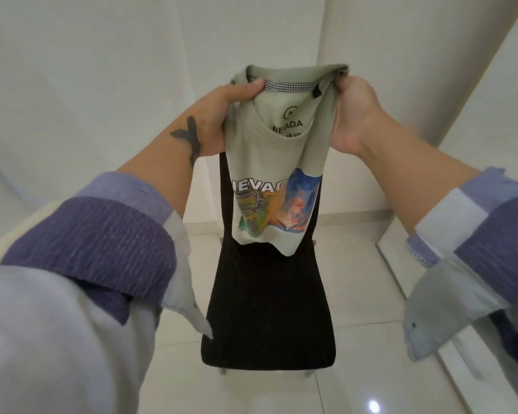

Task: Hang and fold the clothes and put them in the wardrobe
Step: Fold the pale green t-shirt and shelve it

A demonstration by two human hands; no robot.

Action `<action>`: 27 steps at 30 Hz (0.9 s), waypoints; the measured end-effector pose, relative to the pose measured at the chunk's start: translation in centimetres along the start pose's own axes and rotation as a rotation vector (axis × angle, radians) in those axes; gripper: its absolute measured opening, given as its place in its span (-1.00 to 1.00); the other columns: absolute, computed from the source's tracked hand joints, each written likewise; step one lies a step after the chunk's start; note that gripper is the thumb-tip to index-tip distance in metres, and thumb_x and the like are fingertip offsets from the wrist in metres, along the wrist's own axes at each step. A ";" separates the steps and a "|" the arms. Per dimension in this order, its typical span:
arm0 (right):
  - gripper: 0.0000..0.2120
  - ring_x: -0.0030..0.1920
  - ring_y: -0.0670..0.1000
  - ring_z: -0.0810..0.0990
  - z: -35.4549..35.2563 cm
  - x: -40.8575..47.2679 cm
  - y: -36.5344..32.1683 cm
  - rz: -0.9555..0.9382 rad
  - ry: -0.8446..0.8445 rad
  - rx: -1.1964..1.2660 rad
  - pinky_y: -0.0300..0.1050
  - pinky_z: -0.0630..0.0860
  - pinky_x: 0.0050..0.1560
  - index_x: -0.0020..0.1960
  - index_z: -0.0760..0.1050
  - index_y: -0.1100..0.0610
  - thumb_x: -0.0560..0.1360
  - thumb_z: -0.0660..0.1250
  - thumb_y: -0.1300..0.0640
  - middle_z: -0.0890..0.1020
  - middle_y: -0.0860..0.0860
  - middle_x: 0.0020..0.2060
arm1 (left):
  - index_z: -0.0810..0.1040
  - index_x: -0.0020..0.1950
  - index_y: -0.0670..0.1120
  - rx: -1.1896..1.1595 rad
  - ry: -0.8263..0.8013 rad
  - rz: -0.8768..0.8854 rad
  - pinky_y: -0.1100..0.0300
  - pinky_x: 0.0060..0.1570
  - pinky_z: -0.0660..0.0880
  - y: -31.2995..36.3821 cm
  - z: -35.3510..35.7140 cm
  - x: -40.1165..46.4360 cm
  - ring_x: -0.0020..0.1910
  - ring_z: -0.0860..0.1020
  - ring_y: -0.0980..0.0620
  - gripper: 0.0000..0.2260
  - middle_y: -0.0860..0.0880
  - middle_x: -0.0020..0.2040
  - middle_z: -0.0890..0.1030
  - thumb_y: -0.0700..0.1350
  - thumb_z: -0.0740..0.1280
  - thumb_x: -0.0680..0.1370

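Head view, items held: one pale green T-shirt, printed "NEVADA", folded narrow, hanging in the air before us. Our left hand pinches its left shoulder; our right hand grips its right shoulder. Below: black chair on white tiled floor.

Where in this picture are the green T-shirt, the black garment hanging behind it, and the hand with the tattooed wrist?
green T-shirt point(274, 156): head view, chest below the neckline.
black garment point(266, 309): head view, lower middle of the cloth.
left hand point(222, 115): head view, back of the hand.
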State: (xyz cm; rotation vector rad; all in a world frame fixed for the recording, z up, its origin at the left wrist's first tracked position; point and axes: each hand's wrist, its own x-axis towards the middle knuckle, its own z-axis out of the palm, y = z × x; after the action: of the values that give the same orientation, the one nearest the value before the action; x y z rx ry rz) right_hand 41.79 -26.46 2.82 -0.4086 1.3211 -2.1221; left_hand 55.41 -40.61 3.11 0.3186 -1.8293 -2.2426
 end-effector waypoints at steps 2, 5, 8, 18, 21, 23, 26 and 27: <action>-0.55 0.20 0.21 0.56 -1.8 -1.5 3.2 0.040 0.030 0.027 0.15 0.47 0.24 0.33 0.45 0.23 0.62 -0.01 0.03 0.57 0.22 0.22 | 0.58 0.12 -0.16 -0.020 -0.002 -0.052 0.10 -0.06 0.58 -3.3 0.1 -1.3 -0.03 0.65 -0.06 -0.78 -0.12 0.00 0.67 -0.08 0.29 0.55; -0.55 0.18 0.21 0.58 -5.0 -4.4 8.4 0.148 0.127 0.023 0.15 0.47 0.24 0.32 0.47 0.18 0.61 0.00 0.00 0.60 0.20 0.18 | 0.56 0.20 -0.14 -0.045 -0.015 -0.150 0.07 0.00 0.57 -9.1 0.6 -4.1 0.05 0.63 -0.07 -0.70 -0.12 0.07 0.66 -0.03 0.31 0.53; -0.59 0.14 0.18 0.60 -8.2 -8.1 13.7 0.260 0.219 -0.009 0.14 0.47 0.23 0.29 0.50 0.12 0.60 0.04 -0.02 0.63 0.16 0.14 | 0.56 0.21 -0.10 -0.045 -0.015 -0.256 0.02 0.07 0.55 -14.7 1.8 -7.9 0.07 0.63 -0.08 -0.67 -0.12 0.10 0.65 0.03 0.31 0.52; -0.63 0.15 0.17 0.58 -17.8 -22.4 26.0 0.509 0.320 -0.095 0.22 0.45 0.24 0.22 0.53 0.01 0.59 0.04 -0.04 0.64 0.08 0.11 | 0.52 0.26 -0.13 -0.206 0.121 -0.534 0.03 -0.09 0.62 -29.5 6.8 -20.9 -0.04 0.66 -0.09 -0.63 -0.16 0.11 0.64 -0.01 0.34 0.51; -0.66 0.15 0.16 0.58 -18.9 -24.1 27.0 0.519 0.355 -0.103 0.22 0.46 0.24 0.24 0.51 0.03 0.60 0.07 -0.01 0.64 0.08 0.12 | 0.51 0.27 -0.13 -0.235 0.173 -0.541 0.13 -0.23 0.61 -31.5 7.2 -22.6 -0.15 0.67 -0.03 -0.62 -0.13 0.05 0.65 -0.04 0.35 0.49; -0.69 0.15 0.16 0.57 -19.0 -24.3 27.4 0.532 0.360 -0.143 0.22 0.45 0.24 0.20 0.51 0.03 0.60 0.08 0.00 0.63 0.08 0.12 | 0.49 0.30 -0.12 -0.234 0.201 -0.546 0.13 -0.28 0.59 -32.3 7.0 -22.9 -0.13 0.66 -0.05 -0.58 -0.16 0.10 0.63 -0.03 0.38 0.46; -0.76 0.15 0.15 0.55 -18.7 -23.1 28.1 0.538 0.364 -0.219 0.19 0.44 0.24 0.11 0.49 -0.02 0.59 0.08 0.01 0.61 0.08 0.12 | 0.49 0.27 -0.09 -0.202 0.278 -0.543 0.06 -0.21 0.60 -33.2 5.8 -21.8 -0.04 0.65 -0.12 -0.60 -0.16 0.12 0.64 -0.03 0.41 0.46; -0.78 0.16 0.15 0.54 -18.6 -22.2 28.3 0.529 0.368 -0.246 0.18 0.44 0.25 0.10 0.47 -0.01 0.60 0.07 0.02 0.59 0.09 0.13 | 0.49 0.26 -0.10 -0.187 0.316 -0.528 0.01 -0.15 0.60 -33.5 5.2 -21.1 0.01 0.64 -0.13 -0.58 -0.15 0.12 0.64 -0.01 0.44 0.44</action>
State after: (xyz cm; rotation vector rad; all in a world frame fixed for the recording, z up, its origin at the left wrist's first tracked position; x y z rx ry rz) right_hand 58.08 -8.56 -29.65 0.2351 1.6814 -1.6392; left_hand 72.48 -22.64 -28.25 1.1595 -1.4782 -2.4744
